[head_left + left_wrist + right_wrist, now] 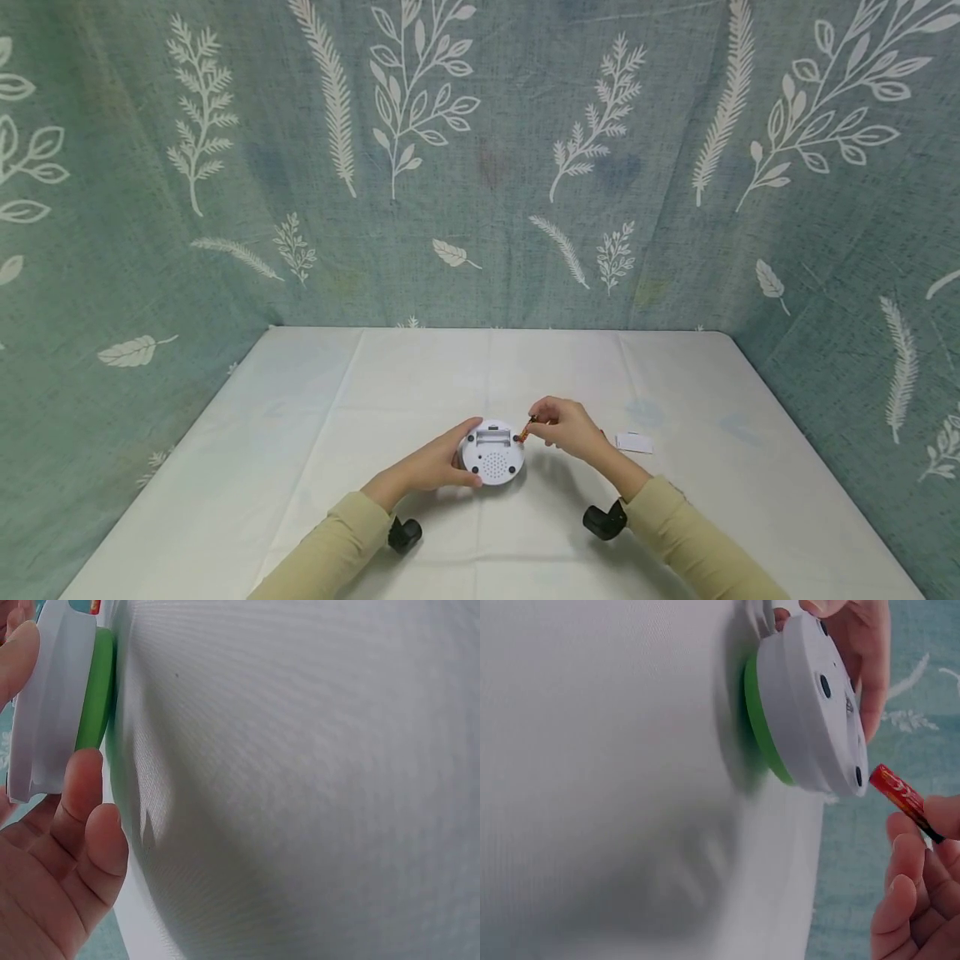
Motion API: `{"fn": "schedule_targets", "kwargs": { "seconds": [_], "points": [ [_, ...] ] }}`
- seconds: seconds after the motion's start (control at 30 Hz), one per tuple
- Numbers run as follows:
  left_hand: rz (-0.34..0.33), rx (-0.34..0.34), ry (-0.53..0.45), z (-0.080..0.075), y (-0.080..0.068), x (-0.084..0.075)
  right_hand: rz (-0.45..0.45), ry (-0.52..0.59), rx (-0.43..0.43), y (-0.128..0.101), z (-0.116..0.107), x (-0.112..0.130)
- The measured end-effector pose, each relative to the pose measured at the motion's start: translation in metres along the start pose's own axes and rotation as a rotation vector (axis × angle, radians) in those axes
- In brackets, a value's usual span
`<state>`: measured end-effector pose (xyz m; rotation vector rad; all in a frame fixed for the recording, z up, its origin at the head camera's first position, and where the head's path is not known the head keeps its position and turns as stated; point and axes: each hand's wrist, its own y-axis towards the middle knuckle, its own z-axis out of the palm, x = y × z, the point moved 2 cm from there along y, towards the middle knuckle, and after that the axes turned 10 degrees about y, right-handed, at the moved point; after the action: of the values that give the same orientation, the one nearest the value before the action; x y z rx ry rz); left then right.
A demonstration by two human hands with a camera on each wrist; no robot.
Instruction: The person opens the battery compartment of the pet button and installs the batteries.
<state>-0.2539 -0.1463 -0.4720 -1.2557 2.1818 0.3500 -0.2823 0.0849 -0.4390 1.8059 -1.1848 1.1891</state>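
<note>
1. Round white device [492, 454] lies underside up on the white tablecloth [300, 467], near the front centre of the table, betw. both hands.
2. Underside shows dark feet round the rim, a dotted speaker grille in the middle & an open rectangular slot at the far edge. Wrist views show a green band [759, 724] under the white shell, touching the cloth.
3. Left hand [431, 462] grips the device from its left side: thumb curls over the near rim, fingers wrap round the far-left rim. In the left wrist view fingertips [82, 784] sit right against the green edge.
4. Right hand [567, 427] pinches a small red battery [524, 433] betw. thumb & curled fingers, just right of the device.
5. Battery is tilted, lower end pointing at the device's upper-right rim. Right wrist view shows it [900, 796] just off the rim, small gap, not touching.
6. Cannot tell battery polarity marks; too small.
7. White cover piece [633, 442] lies flat on the cloth to the right, well apart from the right hand.
8. Both sleeves are pale yellow; black wrist cam mounts sit below each wrist.
9. Teal leaf-print fabric [480, 167] hangs behind & at both sides of the table.
</note>
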Motion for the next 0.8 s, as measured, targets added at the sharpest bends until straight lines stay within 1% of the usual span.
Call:
{"fn": "schedule_targets", "kwargs": {
  "seconds": [0.13,0.3,0.4,0.8],
  "points": [
    [0.004,0.005,-0.017,0.000,0.000,0.001,0.000,0.013,0.004,0.002,0.009,0.001],
    [0.003,0.008,-0.027,0.000,-0.001,0.003,-0.030,0.009,0.035,0.004,0.017,0.002],
    [0.003,0.009,-0.023,0.000,0.000,0.002,-0.039,0.003,0.039,0.004,0.020,0.003],
    [-0.010,0.002,-0.018,0.001,-0.002,0.002,-0.043,-0.027,0.002,0.005,0.025,-0.002]
  ]
}}
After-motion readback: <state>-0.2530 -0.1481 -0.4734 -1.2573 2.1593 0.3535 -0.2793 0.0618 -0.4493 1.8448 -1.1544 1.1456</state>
